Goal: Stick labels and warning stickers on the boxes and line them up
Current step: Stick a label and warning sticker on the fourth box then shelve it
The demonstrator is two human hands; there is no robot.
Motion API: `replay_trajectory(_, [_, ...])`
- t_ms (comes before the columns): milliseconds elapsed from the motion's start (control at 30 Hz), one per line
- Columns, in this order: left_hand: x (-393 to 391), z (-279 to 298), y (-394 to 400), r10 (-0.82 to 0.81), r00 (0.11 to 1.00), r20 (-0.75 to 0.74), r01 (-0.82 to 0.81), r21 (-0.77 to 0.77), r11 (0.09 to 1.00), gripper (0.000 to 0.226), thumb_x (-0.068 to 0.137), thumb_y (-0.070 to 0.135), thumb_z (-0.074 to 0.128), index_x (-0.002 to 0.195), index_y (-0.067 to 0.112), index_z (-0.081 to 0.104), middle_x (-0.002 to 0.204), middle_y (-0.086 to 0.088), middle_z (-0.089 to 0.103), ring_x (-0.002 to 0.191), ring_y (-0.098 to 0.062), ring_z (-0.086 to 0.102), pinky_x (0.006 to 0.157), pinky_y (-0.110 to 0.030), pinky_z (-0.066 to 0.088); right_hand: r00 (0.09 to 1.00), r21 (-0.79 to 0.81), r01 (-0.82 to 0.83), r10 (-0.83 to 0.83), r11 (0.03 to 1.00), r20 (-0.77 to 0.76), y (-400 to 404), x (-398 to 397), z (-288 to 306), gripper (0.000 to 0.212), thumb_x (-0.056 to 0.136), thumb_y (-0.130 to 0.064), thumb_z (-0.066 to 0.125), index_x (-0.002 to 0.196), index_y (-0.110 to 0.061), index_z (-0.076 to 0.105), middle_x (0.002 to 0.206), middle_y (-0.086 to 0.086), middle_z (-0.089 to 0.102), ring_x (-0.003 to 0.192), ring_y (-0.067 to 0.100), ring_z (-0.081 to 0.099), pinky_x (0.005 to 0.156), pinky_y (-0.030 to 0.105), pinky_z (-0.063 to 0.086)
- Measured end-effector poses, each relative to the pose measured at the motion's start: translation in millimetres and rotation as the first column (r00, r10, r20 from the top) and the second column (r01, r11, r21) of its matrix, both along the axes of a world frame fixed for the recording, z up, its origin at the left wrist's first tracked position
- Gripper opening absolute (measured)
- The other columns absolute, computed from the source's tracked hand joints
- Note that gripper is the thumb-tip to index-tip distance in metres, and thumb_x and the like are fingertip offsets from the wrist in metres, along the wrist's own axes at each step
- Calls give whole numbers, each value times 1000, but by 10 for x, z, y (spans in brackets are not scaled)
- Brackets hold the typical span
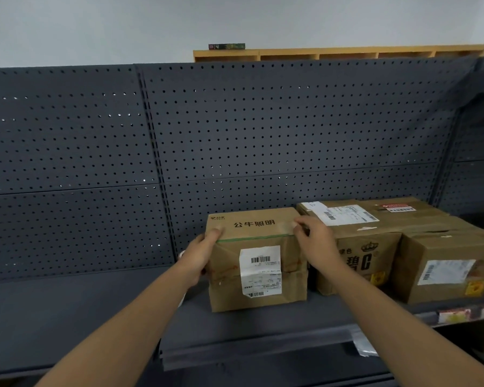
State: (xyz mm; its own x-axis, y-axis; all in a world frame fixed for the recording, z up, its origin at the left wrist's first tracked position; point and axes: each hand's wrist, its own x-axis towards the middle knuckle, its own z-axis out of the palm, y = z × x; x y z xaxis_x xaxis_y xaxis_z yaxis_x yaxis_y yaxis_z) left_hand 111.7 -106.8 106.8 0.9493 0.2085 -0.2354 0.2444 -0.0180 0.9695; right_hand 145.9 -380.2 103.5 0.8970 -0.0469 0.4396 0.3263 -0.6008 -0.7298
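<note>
Cardboard box (256,258) on shelf (95,308) | left hand (199,255) grips side | right hand (316,241) grips top

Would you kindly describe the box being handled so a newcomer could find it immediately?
On the dark grey shelf before the pegboard, cardboard boxes form a row. It is the leftmost box, held by both hands, and alone has a green stripe along its top front edge.

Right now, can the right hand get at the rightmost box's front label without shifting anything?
Probably yes. The right hand rests on the held box; the rightmost box has its white label facing out at the shelf front, with nothing before it.
</note>
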Motion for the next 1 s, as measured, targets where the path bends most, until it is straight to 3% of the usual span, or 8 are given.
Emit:
replay_trajectory(67, [-45,31,9,27,1000,10,-27,68,997,45,98,62,54,119,22,53,98,6,61,85,-11,58,70,-31,45,1000,25,13,-13,1000,9,8,1,5,26,103,-23,60,123,-9,69,119,3,68,111,19,61,97,35,50])
replay_trajectory(200, [-129,25,238,72,988,134,-107,277,955,46,102,63,42,122,24,55,114,1,56,105,-23,57,92,-38,43,999,104,45,-47,994,11,26,-16,124,20,102,-20,60,115,-10,72,106,1,68,98,19,62,79,28,45])
replay_trajectory(300, [-232,-114,524,85,967,238,-208,559,803,36,107,46,47,124,18,62,120,-6,67,95,-18,57,85,-37,47,996,160,65,-74,985,52,83,-47,229,15,101,-16,58,101,-13,73,92,3,70,85,23,64,67,29,47])
replay_trajectory(367, [-332,-251,704,54,965,258,-215,653,726,30,105,30,52,130,17,63,122,-5,69,89,-12,58,80,-34,48,989,127,61,-77,990,124,177,-60,282,15,97,-13,59,92,-14,73,90,1,69,93,26,62,78,35,51])
replay_trajectory(467, [-448,-488,943,-32,973,230,-163,775,610,28,101,21,58,127,19,66,125,-2,66,104,-19,62,83,-36,51,981,2,84,-83,996,177,419,-120,313,13,92,-15,61,92,-20,73,100,-7,63,108,21,52,95,40,42])
replay_trajectory(733, [-686,-1025,1446,-196,965,174,-94,927,363,21,92,15,63,109,24,72,109,6,64,101,-24,60,73,-34,49,934,-186,-100,157,977,321,1273,-303,165,15,90,-14,58,92,-15,73,100,-4,64,108,19,47,94,44,47])
replay_trajectory(867, [-704,-1084,1581,-264,958,112,-55,975,215,38,91,9,59,125,24,68,119,3,65,109,-27,55,79,-38,51,851,-262,-168,274,950,448,1614,-413,87,21,87,-16,54,93,-12,74,99,-3,67,112,24,52,98,41,46])
replay_trajectory(1000, [-712,-1121,1631,-263,957,120,-77,983,167,38,94,13,62,130,25,67,121,3,65,114,-27,54,84,-38,48,763,-328,-233,381,915,522,1834,-447,-74,19,86,-1,61,95,-9,75,109,1,69,126,30,51,112,38,40])
